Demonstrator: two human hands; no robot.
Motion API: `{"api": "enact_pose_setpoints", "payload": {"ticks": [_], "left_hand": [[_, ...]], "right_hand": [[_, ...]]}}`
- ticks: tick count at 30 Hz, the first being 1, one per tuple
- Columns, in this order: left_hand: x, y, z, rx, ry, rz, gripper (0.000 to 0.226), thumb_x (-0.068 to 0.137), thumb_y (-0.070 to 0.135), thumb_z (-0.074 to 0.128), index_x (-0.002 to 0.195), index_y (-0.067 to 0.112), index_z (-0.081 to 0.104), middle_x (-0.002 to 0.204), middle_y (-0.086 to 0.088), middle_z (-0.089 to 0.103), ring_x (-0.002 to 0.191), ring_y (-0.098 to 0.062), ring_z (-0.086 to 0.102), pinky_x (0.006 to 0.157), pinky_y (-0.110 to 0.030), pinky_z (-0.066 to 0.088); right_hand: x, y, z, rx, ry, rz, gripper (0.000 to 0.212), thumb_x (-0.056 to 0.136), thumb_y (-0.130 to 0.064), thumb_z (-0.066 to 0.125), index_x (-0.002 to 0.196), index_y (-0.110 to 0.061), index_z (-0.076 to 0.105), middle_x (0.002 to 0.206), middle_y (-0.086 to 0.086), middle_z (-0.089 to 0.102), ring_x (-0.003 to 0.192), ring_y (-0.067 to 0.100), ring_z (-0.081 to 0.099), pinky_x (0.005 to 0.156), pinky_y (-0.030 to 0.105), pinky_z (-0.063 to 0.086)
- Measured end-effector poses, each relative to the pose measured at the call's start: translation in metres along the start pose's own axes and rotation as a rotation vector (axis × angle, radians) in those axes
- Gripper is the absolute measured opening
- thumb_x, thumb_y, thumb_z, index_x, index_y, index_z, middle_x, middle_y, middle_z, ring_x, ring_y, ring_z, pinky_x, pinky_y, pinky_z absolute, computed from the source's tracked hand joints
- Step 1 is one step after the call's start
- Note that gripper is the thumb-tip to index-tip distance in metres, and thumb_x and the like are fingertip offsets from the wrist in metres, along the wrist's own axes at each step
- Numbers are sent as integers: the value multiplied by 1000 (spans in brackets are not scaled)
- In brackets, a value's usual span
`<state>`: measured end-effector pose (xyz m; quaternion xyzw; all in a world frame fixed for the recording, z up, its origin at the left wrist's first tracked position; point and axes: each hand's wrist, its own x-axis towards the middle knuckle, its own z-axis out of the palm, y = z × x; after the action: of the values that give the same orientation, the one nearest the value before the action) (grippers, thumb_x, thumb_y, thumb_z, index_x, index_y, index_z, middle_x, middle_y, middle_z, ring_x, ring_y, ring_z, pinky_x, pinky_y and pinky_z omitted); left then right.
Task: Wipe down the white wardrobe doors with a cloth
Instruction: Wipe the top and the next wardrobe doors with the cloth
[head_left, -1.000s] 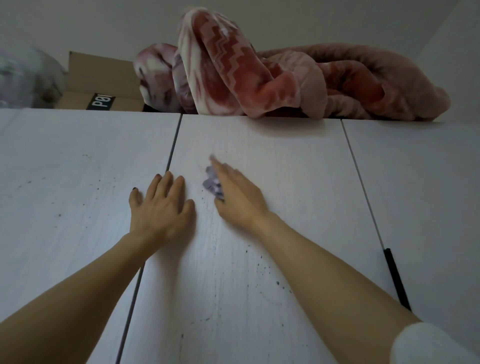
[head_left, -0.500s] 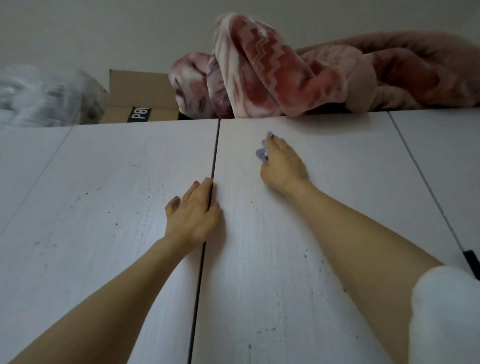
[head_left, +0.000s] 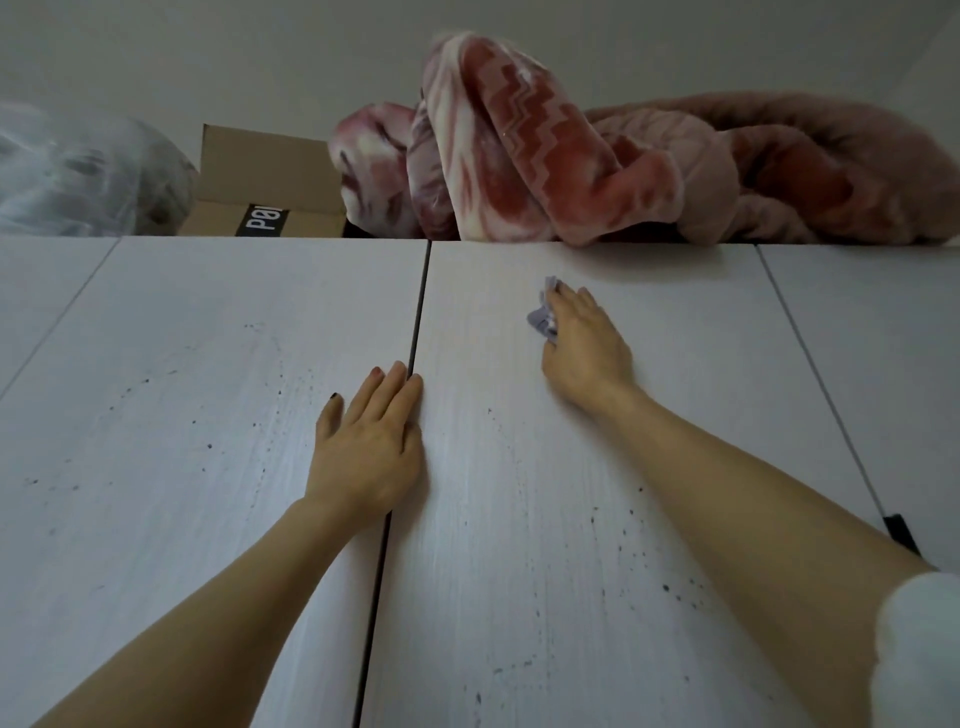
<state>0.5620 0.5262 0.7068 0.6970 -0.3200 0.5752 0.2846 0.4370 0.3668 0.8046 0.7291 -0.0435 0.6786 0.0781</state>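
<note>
White wardrobe doors fill the view, speckled with small dark spots. My right hand presses a small crumpled pale purple cloth against the middle door, a short way below its top edge; most of the cloth is hidden under the fingers. My left hand lies flat and open against the doors, its fingers along the dark gap between the left and middle doors, lower than the right hand.
On top of the wardrobe lie a bunched pink and red blanket, a cardboard box and a clear plastic bag. A black door handle sits at the right door gap.
My right hand with the cloth has slid up the middle door toward its top edge and then a little to the right. My left hand has stayed flat by the gap.
</note>
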Motion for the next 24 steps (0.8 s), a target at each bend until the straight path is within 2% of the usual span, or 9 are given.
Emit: {"api": "enact_pose_setpoints", "payload": {"ticks": [3, 5, 8, 10, 14, 16, 19, 24], "left_hand": [[-3, 5, 4, -2, 21, -8, 51, 100, 27, 17, 150, 24, 8, 158, 7, -1, 144, -11, -8, 117, -39, -5], [-7, 5, 4, -40, 66, 9, 57, 93, 32, 13, 148, 21, 19, 157, 4, 10, 145, -14, 1, 116, -40, 0], [-16, 3, 3, -79, 112, 7, 64, 83, 31, 17, 144, 16, 34, 154, 0, 24, 144, -18, 14, 116, -41, 6], [-21, 5, 5, -65, 131, -1, 64, 83, 30, 19, 142, 15, 37, 152, -2, 28, 143, -19, 18, 116, -42, 9], [-26, 5, 4, -67, 145, -31, 61, 81, 29, 26, 138, 13, 42, 149, -3, 35, 141, -22, 24, 114, -45, 14], [-28, -2, 3, -31, 173, -25, 58, 82, 31, 31, 134, 10, 48, 146, -6, 40, 139, -25, 28, 112, -47, 18], [-34, -8, 2, 25, 186, -58, 57, 83, 35, 35, 131, 9, 50, 144, -10, 42, 137, -28, 32, 109, -47, 22], [-43, -12, 6, -12, 162, -77, 62, 87, 39, 21, 137, 11, 43, 148, -9, 36, 139, -26, 27, 109, -46, 19]], "right_hand": [[-16, -20, 8, 40, -79, -149, 63, 93, -4, 40, 150, -19, 17, 156, -7, 19, 144, 14, 12, 113, 20, 7], [-35, -30, 13, 63, -151, -323, 61, 93, -5, 40, 149, -24, 22, 155, -10, 21, 143, 10, 15, 112, 17, 7], [-54, -27, 15, 13, -266, -539, 60, 93, -6, 43, 148, -26, 25, 154, -11, 23, 143, 9, 16, 113, 18, 5], [-49, -22, 13, -20, -296, -533, 63, 93, -4, 41, 149, -27, 20, 155, -11, 19, 144, 9, 11, 115, 21, 2], [-17, -33, 13, -53, -242, -259, 73, 89, 2, 39, 151, -21, 9, 157, -7, 11, 146, 16, 1, 117, 31, -2], [-9, -49, 16, -41, -287, -223, 74, 88, 0, 38, 151, -18, 5, 158, -4, 7, 146, 18, -1, 117, 32, -2], [-22, -61, 23, 0, -315, -358, 70, 89, -1, 39, 151, -20, 13, 157, -5, 13, 145, 16, 5, 117, 30, -2], [-83, -57, 29, 40, -307, -604, 57, 90, -8, 45, 144, -22, 34, 152, -7, 30, 143, 15, 19, 116, 27, -1]]}}
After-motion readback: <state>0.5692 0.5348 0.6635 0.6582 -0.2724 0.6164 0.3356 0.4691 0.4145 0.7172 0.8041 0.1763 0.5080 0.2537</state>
